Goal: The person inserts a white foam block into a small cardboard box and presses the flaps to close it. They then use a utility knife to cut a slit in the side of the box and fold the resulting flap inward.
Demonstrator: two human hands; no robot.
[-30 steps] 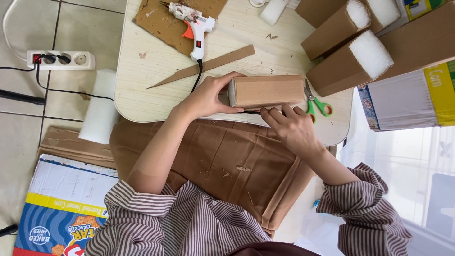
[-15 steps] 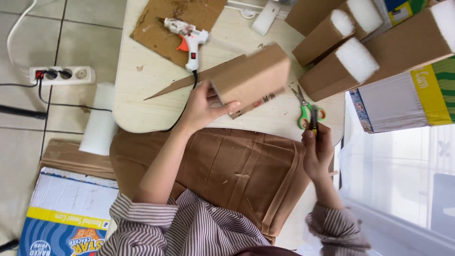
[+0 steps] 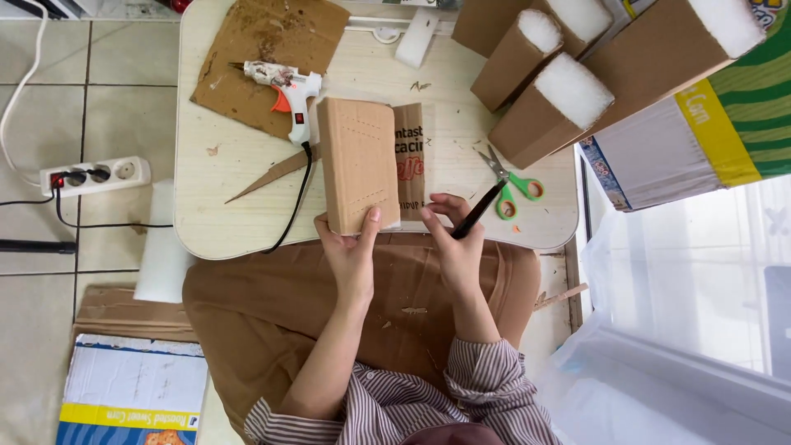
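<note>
1. Head view, hands: the left hand (image 3: 350,251) grips the near end of a brown cardboard box (image 3: 358,163), thumb pressed on its top face, holding it flat on the desk (image 3: 206,177) with its long side pointing away from the person. The right hand (image 3: 451,239) is closed around a slim dark tool (image 3: 476,212), probably a pen or knife, and sits just right of the box's near corner.

2. Head view, the box: a printed flap (image 3: 409,161) lies open along its right side, not folded down or glued. Judging by that, the box body looks formed but its last side is still unfinished.

3. Head view, surroundings: a white glue gun (image 3: 284,82) rests on a scrap cardboard sheet (image 3: 272,58) behind the box, its cord running off the desk's near edge. Green-handled scissors (image 3: 511,183) lie to the right, untouched. Three cardboard boxes stuffed with white foam (image 3: 544,91) stand at the far right, seemingly complete. A power strip (image 3: 95,175) lies on the tiled floor at left.
</note>
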